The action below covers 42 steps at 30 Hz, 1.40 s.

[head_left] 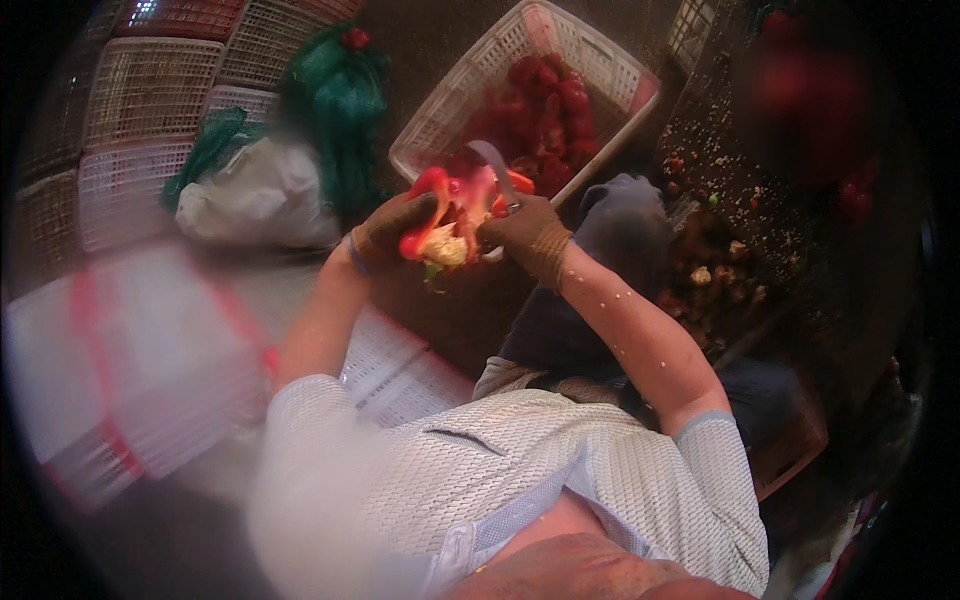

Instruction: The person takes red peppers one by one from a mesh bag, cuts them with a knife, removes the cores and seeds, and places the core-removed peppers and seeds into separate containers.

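In front of me a red bell pepper [428,184] is split open, its pale seedy core [443,247] hanging below with a bit of green stem. My left hand [393,232], in a dark work glove, is closed around the pepper's left side. A curved knife [492,163] rises from my gloved right hand [530,236], whose fingers are wrapped around its handle, close against the pepper's right side. Just beyond both hands stands a whitish plastic crate [430,122] with red pepper pieces [540,110] inside.
Stacked plastic crates [150,90] line the far left. Near them sit a green mesh sack [335,100] and a white sack [260,195]. Pale crates with red stripes [150,350] are at left. Pepper cores and seeds [705,270] litter the ground at right, below a blurred red heap [815,90].
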Available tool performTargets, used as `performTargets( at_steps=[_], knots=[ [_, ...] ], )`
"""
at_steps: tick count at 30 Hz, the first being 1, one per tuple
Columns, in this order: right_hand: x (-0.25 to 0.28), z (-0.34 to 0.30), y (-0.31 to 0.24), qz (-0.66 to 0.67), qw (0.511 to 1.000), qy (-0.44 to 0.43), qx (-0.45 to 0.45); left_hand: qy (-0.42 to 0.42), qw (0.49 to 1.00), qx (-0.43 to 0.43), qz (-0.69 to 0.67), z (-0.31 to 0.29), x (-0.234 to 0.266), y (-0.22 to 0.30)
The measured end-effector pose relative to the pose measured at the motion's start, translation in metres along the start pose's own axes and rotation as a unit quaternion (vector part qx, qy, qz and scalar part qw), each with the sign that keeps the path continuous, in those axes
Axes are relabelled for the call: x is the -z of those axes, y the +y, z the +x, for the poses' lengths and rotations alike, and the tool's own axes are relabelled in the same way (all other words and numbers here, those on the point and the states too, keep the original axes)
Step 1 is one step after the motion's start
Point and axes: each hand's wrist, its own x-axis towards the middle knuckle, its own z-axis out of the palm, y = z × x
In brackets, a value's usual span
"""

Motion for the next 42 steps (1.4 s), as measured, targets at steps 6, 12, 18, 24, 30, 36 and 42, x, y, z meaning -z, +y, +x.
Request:
performTargets(
  at_steps=[6,12,18,24,30,36,42],
  knots=[
    [0.014,0.058,-0.031,0.143,0.987,0.038,0.064,-0.099,0.992,-0.070,-0.038,-0.064,-0.022,-0.034],
    [-0.003,0.080,0.012,0.002,0.996,0.011,0.092,0.085,0.909,-0.406,0.043,0.006,-0.031,-0.045],
    [0.029,0.059,-0.020,0.161,0.983,-0.004,0.091,-0.048,0.919,-0.287,-0.267,0.068,-0.023,-0.021],
    [0.036,0.053,-0.004,0.290,0.930,-0.078,0.213,0.081,0.904,-0.330,0.257,0.107,-0.013,-0.005],
    [0.073,-0.018,-0.033,0.185,0.954,-0.059,0.227,0.225,0.927,-0.292,0.065,0.127,-0.088,0.015],
    [0.119,-0.076,-0.034,0.160,0.947,0.094,0.263,0.146,0.877,-0.387,0.244,0.144,-0.181,0.001],
    [0.187,-0.166,-0.007,0.193,0.940,0.186,0.213,-0.067,0.938,-0.251,0.229,0.188,-0.232,-0.048]
  ],
)
